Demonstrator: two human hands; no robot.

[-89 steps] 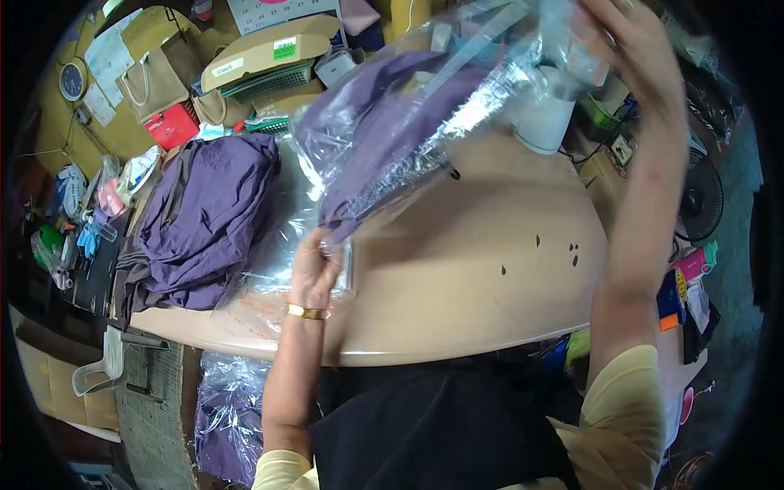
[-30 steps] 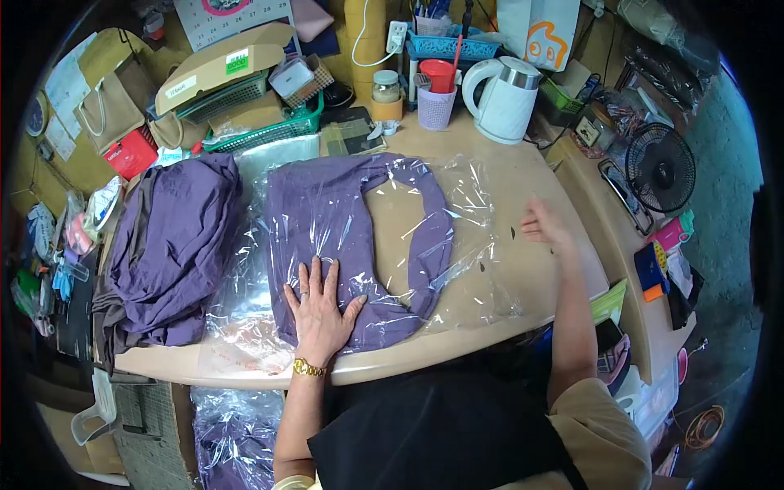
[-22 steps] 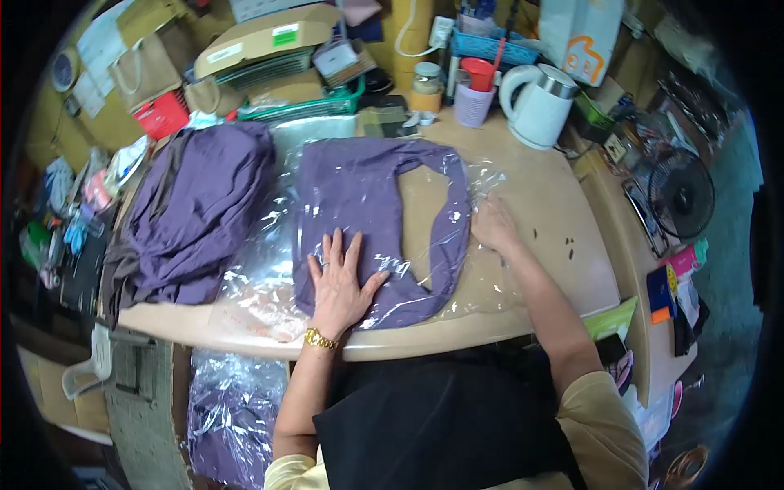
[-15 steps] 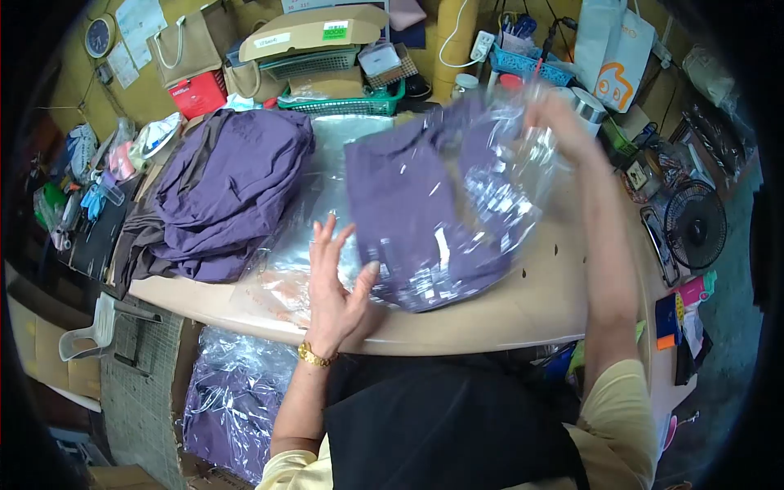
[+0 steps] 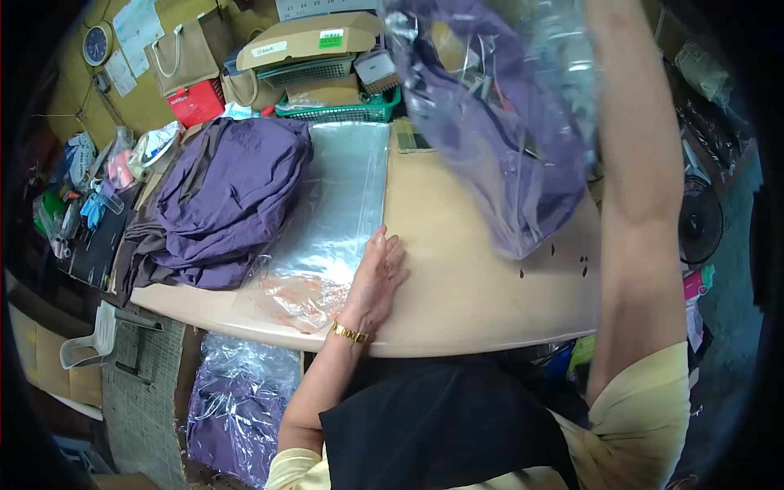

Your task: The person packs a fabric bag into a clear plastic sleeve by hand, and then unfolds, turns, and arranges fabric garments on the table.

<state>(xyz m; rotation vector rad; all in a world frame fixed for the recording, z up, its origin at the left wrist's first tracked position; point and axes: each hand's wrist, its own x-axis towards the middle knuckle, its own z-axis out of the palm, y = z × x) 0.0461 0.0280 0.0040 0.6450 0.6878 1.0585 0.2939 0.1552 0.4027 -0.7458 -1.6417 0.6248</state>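
Note:
A purple garment in a clear plastic bag (image 5: 523, 155) hangs above the table at the upper right, slightly blurred, its lower corner pointing down. My right arm is raised beside it, but the hand is beyond the top edge, so its grip on the bag is hidden. My left hand (image 5: 376, 278), with a gold watch band at the wrist, rests at the right edge of flat clear plastic bags (image 5: 347, 188). Its fingers are stretched out and hold nothing. Left of these bags lies a heap of purple and dark brown garments (image 5: 233, 188).
The curved table (image 5: 465, 302) has several small dark marks at right. Behind stand a green basket (image 5: 376, 110) and a cardboard box lid (image 5: 310, 41). Below the front edge, a carton holds bagged purple garments (image 5: 237, 416). A black fan (image 5: 701, 220) stands at the right.
The bagged purple garment has been lifted off the table, upward and to the right. My right hand has risen out of view. My left hand has let go of the bag's edge and moved right.

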